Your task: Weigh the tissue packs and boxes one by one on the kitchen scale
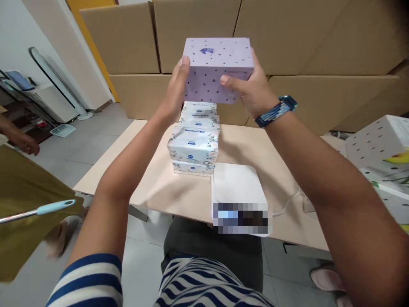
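Between my two hands a lilac box (204,83) with small dark dots is held up over the far side of the table. My left hand (177,87) presses its left side, thumb on the near edge. From the right, my right hand (252,87) grips it, with the thumb lying across the front face. Below the box, a row of white tissue packs (194,143) with blue lettering stands on the table, some of them stacked. Beside the packs lies a white scale-like device (238,185), its front panel blurred out.
Large cardboard boxes (194,34) are stacked behind the table (153,183). At the right stand white dotted boxes (373,140), and a cable runs from the white device. Another person's hand (24,140) and a blue-handled pole (56,207) are at the left.
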A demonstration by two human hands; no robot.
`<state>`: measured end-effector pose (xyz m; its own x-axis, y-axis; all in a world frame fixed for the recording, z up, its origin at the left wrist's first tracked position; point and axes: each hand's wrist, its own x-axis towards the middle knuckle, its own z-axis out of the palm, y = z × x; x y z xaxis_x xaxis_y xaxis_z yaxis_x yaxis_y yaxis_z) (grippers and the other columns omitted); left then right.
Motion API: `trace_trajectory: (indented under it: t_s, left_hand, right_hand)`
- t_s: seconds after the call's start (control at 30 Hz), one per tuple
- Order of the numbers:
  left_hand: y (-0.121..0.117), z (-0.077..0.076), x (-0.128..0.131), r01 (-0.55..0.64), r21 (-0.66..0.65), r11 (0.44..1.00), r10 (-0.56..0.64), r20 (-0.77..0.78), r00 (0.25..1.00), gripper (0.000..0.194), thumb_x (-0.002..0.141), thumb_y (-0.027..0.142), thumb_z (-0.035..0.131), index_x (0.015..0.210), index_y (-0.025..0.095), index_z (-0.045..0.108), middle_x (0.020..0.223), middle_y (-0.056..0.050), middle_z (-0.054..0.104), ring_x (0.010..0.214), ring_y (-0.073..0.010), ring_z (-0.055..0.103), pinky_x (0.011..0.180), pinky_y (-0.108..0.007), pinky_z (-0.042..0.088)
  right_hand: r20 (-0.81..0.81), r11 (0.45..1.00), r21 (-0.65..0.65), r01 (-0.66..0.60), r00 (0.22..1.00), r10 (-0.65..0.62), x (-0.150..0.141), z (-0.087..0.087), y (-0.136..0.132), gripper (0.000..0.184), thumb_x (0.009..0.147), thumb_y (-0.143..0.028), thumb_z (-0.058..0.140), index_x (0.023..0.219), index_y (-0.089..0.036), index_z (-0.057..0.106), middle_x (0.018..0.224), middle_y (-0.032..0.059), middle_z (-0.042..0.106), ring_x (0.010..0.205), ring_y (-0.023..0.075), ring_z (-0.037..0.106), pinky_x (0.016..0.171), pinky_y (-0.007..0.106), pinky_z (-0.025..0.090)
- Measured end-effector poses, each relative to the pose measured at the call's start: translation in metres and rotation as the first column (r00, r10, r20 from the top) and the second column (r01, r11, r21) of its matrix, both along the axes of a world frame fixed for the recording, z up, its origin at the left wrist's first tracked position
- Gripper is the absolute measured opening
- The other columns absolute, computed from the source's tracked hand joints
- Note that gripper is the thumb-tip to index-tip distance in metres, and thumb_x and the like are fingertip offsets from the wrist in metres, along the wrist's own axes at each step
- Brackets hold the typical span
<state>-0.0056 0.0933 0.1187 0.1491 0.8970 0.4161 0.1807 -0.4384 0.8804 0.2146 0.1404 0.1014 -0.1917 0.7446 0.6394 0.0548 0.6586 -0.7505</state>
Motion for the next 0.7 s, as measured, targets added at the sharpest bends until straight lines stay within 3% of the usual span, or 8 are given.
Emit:
trace_trajectory:
  t_s: [0.1,0.23,0.3,0.43,0.53,0.6,0.7]
  left_hand:
    - [0.032,-0.009,-0.009,0.02,0.015,1.0,-0.02,0.016,1.0,0.064,0.087,0.084,0.044,0.143,0.059,0.06,0.152,0.027,0.069,0.168,-0.0232,0.046,0.14,-0.048,0.044]
    - [0.083,-0.014,-0.02,-0.035,0.008,0.999,0.035,0.05,0.998,0.053,0.1,0.061,0.055,0.144,0.033,0.062,0.162,0.001,0.069,0.154,-0.0286,0.063,0.134,-0.049,0.051]
    - [0.103,-0.014,-0.024,-0.058,0.005,0.998,0.058,0.016,0.998,0.047,0.104,0.055,0.054,0.142,0.029,0.063,0.159,-0.004,0.071,0.152,-0.0279,0.065,0.132,-0.047,0.052]
    - [0.124,-0.016,-0.028,-0.075,0.018,0.997,0.075,-0.046,0.996,0.031,0.107,0.056,0.054,0.128,0.039,0.069,0.151,0.007,0.076,0.149,-0.0237,0.067,0.133,-0.044,0.052]
    - [0.129,-0.022,-0.029,-0.054,0.029,0.998,0.056,-0.068,0.996,0.027,0.106,0.058,0.054,0.121,0.042,0.07,0.149,0.011,0.076,0.148,-0.0243,0.068,0.134,-0.047,0.051]
    - [0.132,-0.026,-0.029,-0.045,0.02,0.999,0.047,-0.091,0.995,0.031,0.106,0.06,0.053,0.122,0.04,0.069,0.15,0.01,0.076,0.147,-0.025,0.068,0.135,-0.049,0.05]
    - [0.138,-0.035,-0.029,-0.024,0.007,1.0,0.025,-0.113,0.993,0.044,0.103,0.073,0.055,0.127,0.038,0.069,0.152,0.011,0.075,0.147,-0.0238,0.065,0.136,-0.049,0.048]
  right_hand:
    - [-0.002,0.996,-0.086,0.001,1.0,-0.002,-0.003,-0.005,0.028,0.093,0.047,-0.076,0.098,0.126,-0.05,0.058,0.148,-0.0128,0.076,0.144,0.0229,0.063,0.132,0.048,0.046]
    - [-0.026,0.993,-0.119,0.007,1.0,-0.011,-0.013,-0.008,0.062,0.092,0.041,-0.078,0.098,0.12,-0.05,0.059,0.147,-0.0137,0.076,0.141,0.0232,0.062,0.129,0.05,0.047]
    - [-0.06,0.99,-0.139,0.025,0.998,-0.034,-0.018,-0.01,0.073,0.093,0.04,-0.077,0.098,0.12,-0.049,0.059,0.145,-0.0128,0.077,0.139,0.0227,0.063,0.13,0.049,0.046]
    - [-0.126,0.993,-0.118,0.019,0.991,-0.034,-0.02,-0.018,0.08,0.081,0.055,-0.072,0.098,0.121,-0.042,0.059,0.141,-0.0098,0.078,0.133,0.0179,0.066,0.129,0.043,0.05]
    - [-0.085,0.994,-0.102,0.034,0.995,-0.043,-0.015,-0.025,0.089,0.077,0.064,-0.071,0.095,0.126,-0.042,0.058,0.143,-0.0134,0.077,0.132,0.0141,0.066,0.127,0.038,0.054]
    - [-0.046,0.992,-0.118,0.044,0.998,-0.05,-0.012,-0.032,0.101,0.087,0.061,-0.074,0.095,0.132,-0.041,0.058,0.144,-0.0133,0.077,0.132,0.0133,0.065,0.126,0.036,0.055]
    - [-0.054,0.988,-0.138,0.074,0.995,-0.082,-0.01,-0.044,0.122,0.113,0.049,-0.079,0.097,0.143,-0.033,0.054,0.149,-0.0059,0.076,0.133,0.0156,0.065,0.127,0.041,0.053]
